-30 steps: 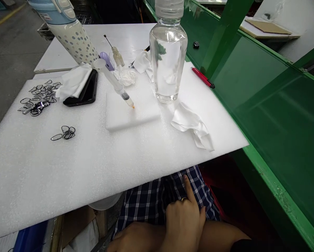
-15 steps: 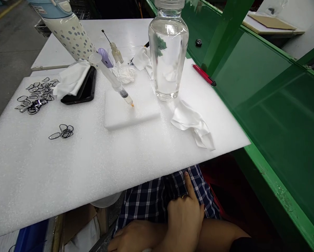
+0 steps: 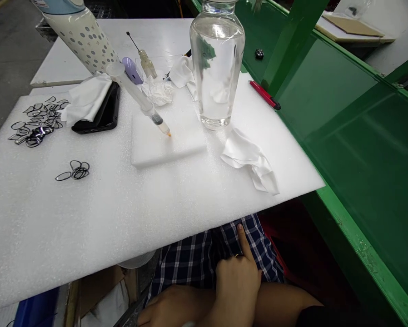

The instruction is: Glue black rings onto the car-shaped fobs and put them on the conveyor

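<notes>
**A:** Fingers (image 3: 241,231) first: how do they stand?

**B:** On the upper hand (image 3: 236,286), the index points straight out over the plaid shorts (image 3: 204,259), with the others curled and nothing pinched. The lower hand (image 3: 173,304) lies beneath it, fingers mostly hidden, so I can't tell their state. I can't tell left from right either.

**A:** What could go wrong?

**B:** The foam sheet (image 3: 122,213) juts out above the lap, so a raised hand could jolt it. That might topple the glass bottle (image 3: 217,68), shift the syringe (image 3: 141,102) tilted onto the foam block (image 3: 166,145), or scatter the black rings (image 3: 76,171).

**A:** What's hard to make out?

**B:** The bottle's top is cut off by the frame's upper edge. Whatever lies under the wipe (image 3: 183,72) at top center is hidden too.
</notes>
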A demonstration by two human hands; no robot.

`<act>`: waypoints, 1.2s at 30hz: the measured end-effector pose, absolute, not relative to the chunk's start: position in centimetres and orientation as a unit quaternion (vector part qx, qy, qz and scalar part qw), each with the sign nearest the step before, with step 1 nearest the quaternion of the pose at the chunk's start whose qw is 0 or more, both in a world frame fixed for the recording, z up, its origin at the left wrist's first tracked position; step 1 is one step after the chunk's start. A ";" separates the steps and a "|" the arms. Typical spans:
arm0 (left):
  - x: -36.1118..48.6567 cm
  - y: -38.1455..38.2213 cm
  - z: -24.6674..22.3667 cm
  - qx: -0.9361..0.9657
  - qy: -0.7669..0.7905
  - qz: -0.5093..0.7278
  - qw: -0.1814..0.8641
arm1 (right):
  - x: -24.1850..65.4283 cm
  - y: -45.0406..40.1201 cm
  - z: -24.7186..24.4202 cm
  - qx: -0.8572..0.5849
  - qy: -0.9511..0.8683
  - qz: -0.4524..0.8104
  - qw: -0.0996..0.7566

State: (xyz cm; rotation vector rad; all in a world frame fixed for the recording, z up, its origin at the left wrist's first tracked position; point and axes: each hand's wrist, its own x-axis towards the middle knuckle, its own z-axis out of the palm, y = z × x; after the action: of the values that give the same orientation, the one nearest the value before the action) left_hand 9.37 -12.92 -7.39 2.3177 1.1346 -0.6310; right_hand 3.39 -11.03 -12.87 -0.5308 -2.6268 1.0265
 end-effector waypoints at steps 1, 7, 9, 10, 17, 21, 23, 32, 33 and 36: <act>9.4 -13.1 -7.5 0.848 0.415 -0.228 0.240 | 3.4 -11.0 -12.9 -0.185 -0.907 0.353 0.138; 8.9 -14.7 -8.6 0.849 0.417 -0.217 0.242 | 3.7 -11.0 -12.7 -0.184 -0.904 0.359 0.143; 8.7 -15.3 -8.9 0.849 0.417 -0.216 0.242 | 3.8 -11.0 -12.6 -0.182 -0.903 0.364 0.140; 8.7 -15.5 -9.1 0.849 0.417 -0.215 0.242 | 3.8 -11.0 -12.6 -0.181 -0.902 0.366 0.138; 8.6 -16.6 -10.0 0.852 0.411 -0.221 0.239 | 3.7 -11.3 -12.6 -0.178 -0.903 0.367 0.133; 8.4 -16.8 -10.0 0.862 0.397 -0.208 0.235 | 3.8 -11.4 -12.6 -0.181 -0.902 0.367 0.136; 8.3 -16.9 -9.8 0.872 0.386 -0.188 0.233 | 3.8 -11.4 -12.6 -0.180 -0.903 0.365 0.138; 7.8 -16.6 -9.1 0.903 0.342 -0.115 0.231 | 4.4 -11.7 -12.3 -0.188 -0.902 0.352 0.163; 7.8 -16.7 -9.0 0.905 0.339 -0.112 0.232 | 4.4 -11.7 -12.4 -0.191 -0.902 0.351 0.165; 7.4 -17.1 -8.9 0.908 0.325 -0.108 0.241 | 4.0 -12.0 -13.0 -0.198 -0.901 0.349 0.164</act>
State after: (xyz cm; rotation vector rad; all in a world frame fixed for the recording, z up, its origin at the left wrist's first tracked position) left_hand 7.40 -17.13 -8.86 2.4845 0.8901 -0.2958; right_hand 4.02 -12.01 -13.04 -0.5649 -2.5679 0.9955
